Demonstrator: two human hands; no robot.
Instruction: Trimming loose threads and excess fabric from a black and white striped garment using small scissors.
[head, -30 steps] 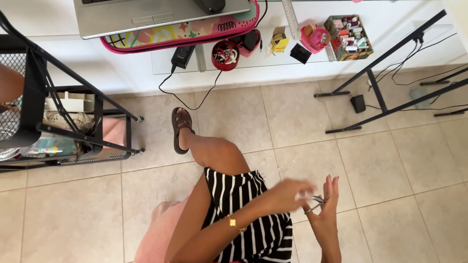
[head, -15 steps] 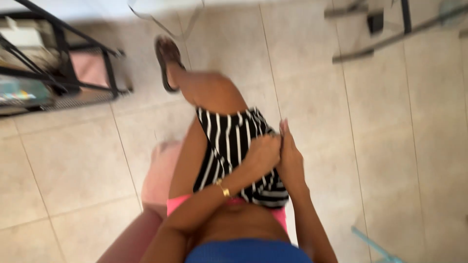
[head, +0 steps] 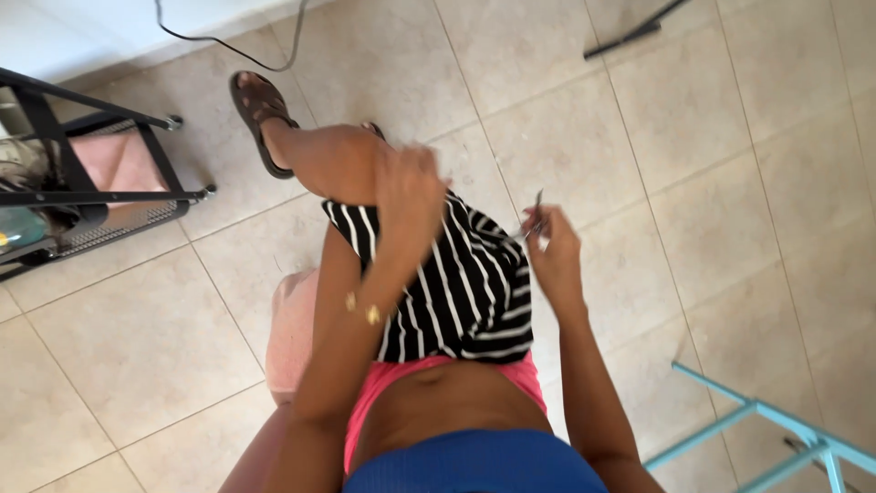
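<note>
Since the earlier frame, both hands have separated. Beige tiled floor [head: 712,146] surrounds the striped skirt [head: 465,283]. Black wire cart [head: 100,183] stands left of it; blue metal frame [head: 776,429] lower right. Left hand [head: 411,187], blurred, grip undeterminable, rests above the skirt; right hand [head: 547,242] pinches small metal tool [head: 537,212] at its right edge.

Tiled floor [head: 730,183] — blk cart [head: 109,196], cable [head: 228,41], sandal [head: 258,119].

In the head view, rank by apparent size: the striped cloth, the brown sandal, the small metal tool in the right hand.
1. Striped cloth, largest by far.
2. Brown sandal, though it lies farther from the camera, so its true size is unsure.
3. Small metal tool, thin, held in the right hand.
</note>
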